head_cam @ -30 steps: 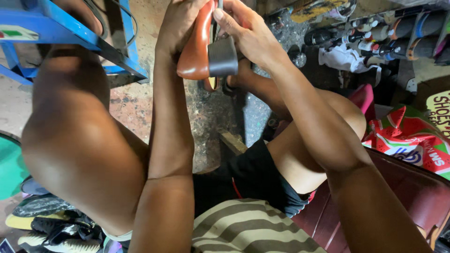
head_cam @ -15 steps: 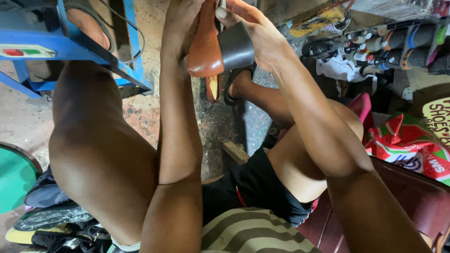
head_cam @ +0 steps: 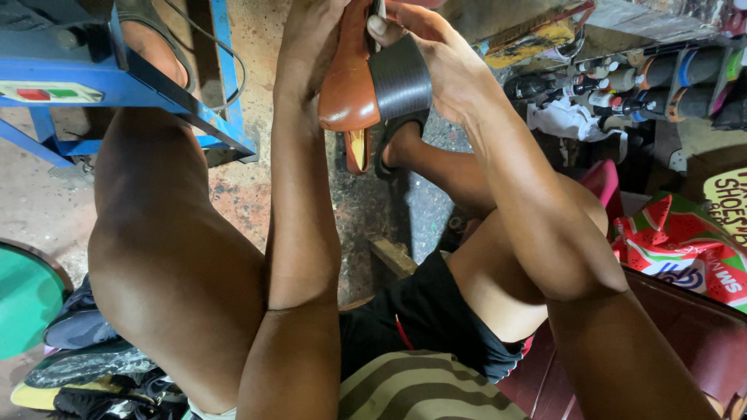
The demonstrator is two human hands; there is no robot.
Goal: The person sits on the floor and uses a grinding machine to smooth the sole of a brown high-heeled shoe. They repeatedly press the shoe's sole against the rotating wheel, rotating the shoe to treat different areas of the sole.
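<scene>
My left hand (head_cam: 315, 35) grips a brown leather shoe (head_cam: 348, 82) from its left side, at the top middle of the view. My right hand (head_cam: 436, 54) holds the shoe's black heel block (head_cam: 400, 78), thumb pressed on its upper edge beside a thin dark tool whose end is cut off by the frame. Both forearms reach up from below. My bare knees spread to either side, and my right foot in a sandal (head_cam: 393, 144) rests on the ground under the shoe.
A blue metal machine frame (head_cam: 93, 74) stands at upper left with my left foot on it. A shelf of bottles and tubes (head_cam: 622, 78) runs along the upper right. A red patterned bag (head_cam: 685, 249) lies at right, a green round seat (head_cam: 23, 299) and loose shoes (head_cam: 85, 365) at lower left.
Both hands and the shoe have shifted slightly up in the view as the camera tilted down. The grip on shoe and heel block is unchanged.
</scene>
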